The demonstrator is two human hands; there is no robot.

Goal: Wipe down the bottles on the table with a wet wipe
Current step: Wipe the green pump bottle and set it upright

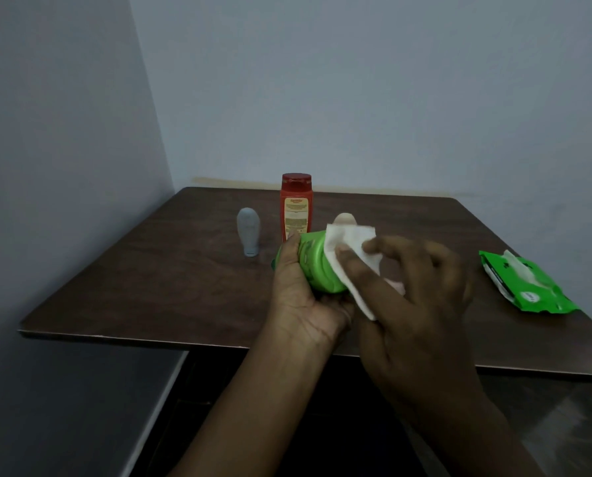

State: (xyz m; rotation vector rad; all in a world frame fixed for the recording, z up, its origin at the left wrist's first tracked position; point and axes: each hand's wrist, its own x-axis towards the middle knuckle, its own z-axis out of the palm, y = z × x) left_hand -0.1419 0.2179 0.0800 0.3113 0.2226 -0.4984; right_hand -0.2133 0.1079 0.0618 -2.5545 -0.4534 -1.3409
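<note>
Smooth plastic green bottle (pixel 313 263), soft white wet wipe (pixel 351 256), matt dark wood-grain table (pixel 150 287).

green bottle (pixel 313 261) tilted, white wipe (pixel 347 251) against it, red bottle (pixel 295 206) upright

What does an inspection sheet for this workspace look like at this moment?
Surface: dark wooden table in a wall corner.
Job's things: green bottle held above the table; white wipe pressed on it; red bottle upright at the back; grey bottle upright to its left; green wipe pack open, right.
Clutter: a pale object behind the wipe, unclear.
Hands: left hand grips the green bottle; right hand holds the wipe.
Cables: nothing seen.
Surroundings: bare walls.
</note>
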